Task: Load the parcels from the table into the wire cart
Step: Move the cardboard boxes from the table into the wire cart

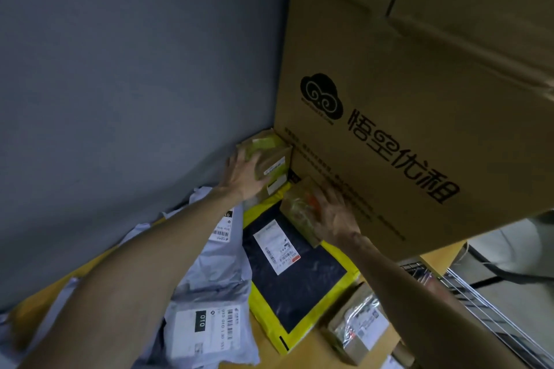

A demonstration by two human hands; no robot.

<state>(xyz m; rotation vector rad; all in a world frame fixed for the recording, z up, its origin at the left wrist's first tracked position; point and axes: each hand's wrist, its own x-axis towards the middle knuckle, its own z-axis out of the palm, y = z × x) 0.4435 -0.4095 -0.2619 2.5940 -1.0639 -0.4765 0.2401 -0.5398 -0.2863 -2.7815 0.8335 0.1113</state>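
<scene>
Your left hand (244, 174) grips the green-taped box (271, 159), fingers curled over its top, hard against the large carton (419, 99) that towers beyond both hands. Your right hand (335, 213) lies on the clear-taped box (299, 207), just right of the left hand. It is blurred, so you cannot tell whether it is flat or closing. Between your forearms, nearer to you than either hand, the black-and-yellow mailer (299, 281) lies flat on the tabletop (311, 352). The grey mailers (209, 278) are heaped under your left forearm. Under your right forearm sits another small parcel (359, 329), and the wire cart (479, 308) stands right of that arm.
</scene>
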